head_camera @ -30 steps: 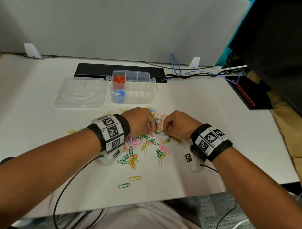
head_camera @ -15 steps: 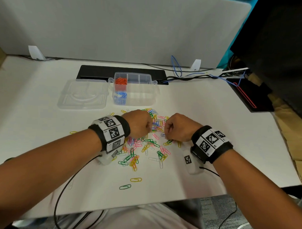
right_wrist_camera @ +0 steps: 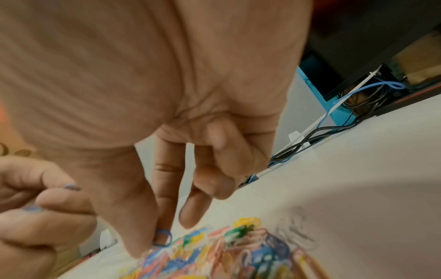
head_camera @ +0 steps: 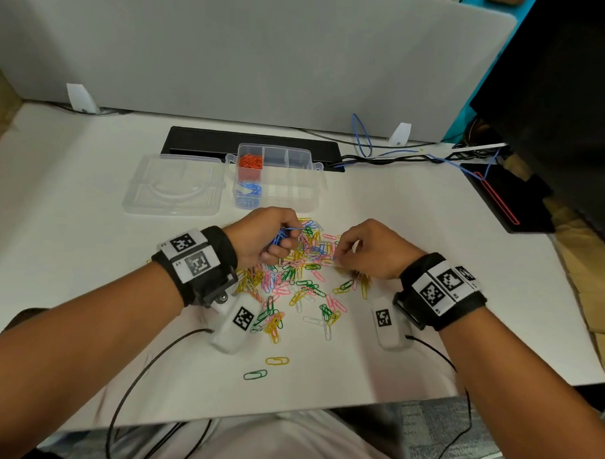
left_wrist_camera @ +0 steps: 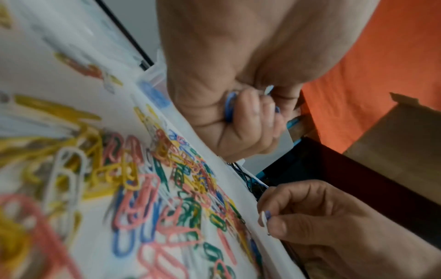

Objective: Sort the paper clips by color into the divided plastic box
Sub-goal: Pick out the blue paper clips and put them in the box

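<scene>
A mixed pile of coloured paper clips (head_camera: 303,274) lies on the white table between my hands. My left hand (head_camera: 287,237) is curled into a fist at the pile's far left, gripping a bunch of blue paper clips (left_wrist_camera: 230,107) against the palm. My right hand (head_camera: 341,256) sits at the pile's right side, thumb and forefinger pinching a blue clip (right_wrist_camera: 163,237) low over the heap. Behind the pile stands the clear divided box (head_camera: 295,191). Its left column holds orange clips (head_camera: 250,160) at the back and blue clips (head_camera: 249,193) at the front.
The box's clear lid (head_camera: 174,190) lies flat to its left. A black strip (head_camera: 208,142) and cables (head_camera: 399,157) run along the back below the grey divider. A yellow clip (head_camera: 277,361) and a green clip (head_camera: 255,374) lie apart near the front edge.
The hands have drawn apart over the pile. My left hand has rolled up, showing the blue clips in its fist. My right hand has shifted to the right.
</scene>
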